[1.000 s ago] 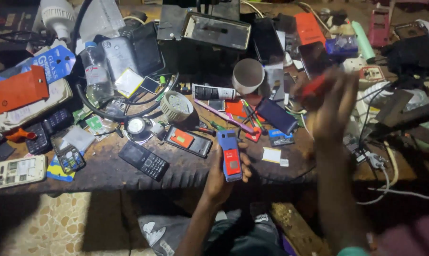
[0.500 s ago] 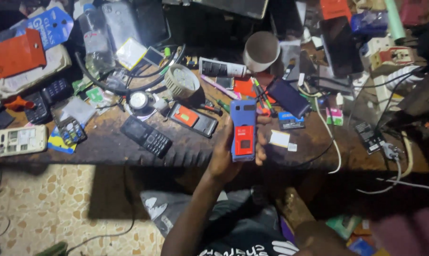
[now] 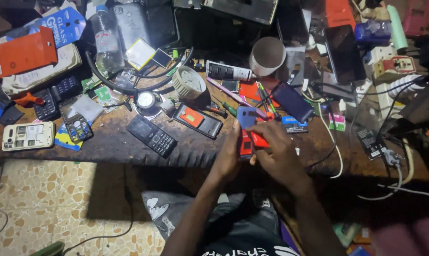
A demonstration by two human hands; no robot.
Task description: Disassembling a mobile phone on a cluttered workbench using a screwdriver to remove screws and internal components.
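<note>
We are working over a scarred wooden bench (image 3: 105,142) heaped with phone parts. We are holding a slim blue phone (image 3: 246,130) with its red inside showing, long axis running away from us, top toward the clutter. Our left hand (image 3: 227,159) is gripping its left edge; our right hand (image 3: 276,154) is pinching a red piece (image 3: 259,139) against it.

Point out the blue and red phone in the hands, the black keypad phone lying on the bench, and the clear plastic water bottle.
blue and red phone (image 3: 246,117), head view, blue upper back.
black keypad phone (image 3: 151,135), head view, middle of its face.
clear plastic water bottle (image 3: 105,40), head view, middle of its body.
</note>
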